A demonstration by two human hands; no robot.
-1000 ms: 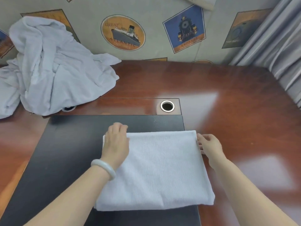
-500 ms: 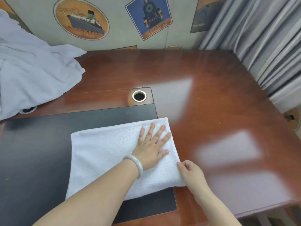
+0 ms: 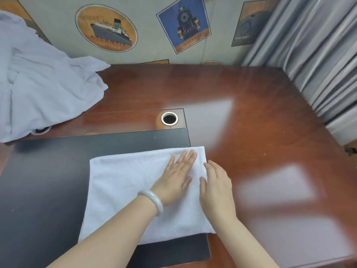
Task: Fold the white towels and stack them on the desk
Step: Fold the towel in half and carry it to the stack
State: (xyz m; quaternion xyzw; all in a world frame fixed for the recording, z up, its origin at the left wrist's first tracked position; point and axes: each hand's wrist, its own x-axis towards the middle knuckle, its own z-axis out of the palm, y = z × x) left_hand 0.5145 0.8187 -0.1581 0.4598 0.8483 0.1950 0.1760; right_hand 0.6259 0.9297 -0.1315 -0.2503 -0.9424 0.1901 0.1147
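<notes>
Desk mat [image 3: 48, 180] — left hand [image 3: 176, 176], right hand [image 3: 216, 186] press folded towel [image 3: 123, 182], fingers [image 3: 185, 156] straight.

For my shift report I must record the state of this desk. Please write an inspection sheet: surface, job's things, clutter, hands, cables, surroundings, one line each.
Surface: glossy reddish wooden desk; a black mat on its near left part; a metal-ringed hole behind the mat.
Job's things: folded white towel flat on the mat; heap of unfolded white towels at far left.
Clutter: nothing seen.
Hands: left hand flat on the folded towel, fingers straight; right hand open at the towel's right edge.
Cables: nothing seen.
Surroundings: wall with ship poster and train poster; grey curtain at right.
</notes>
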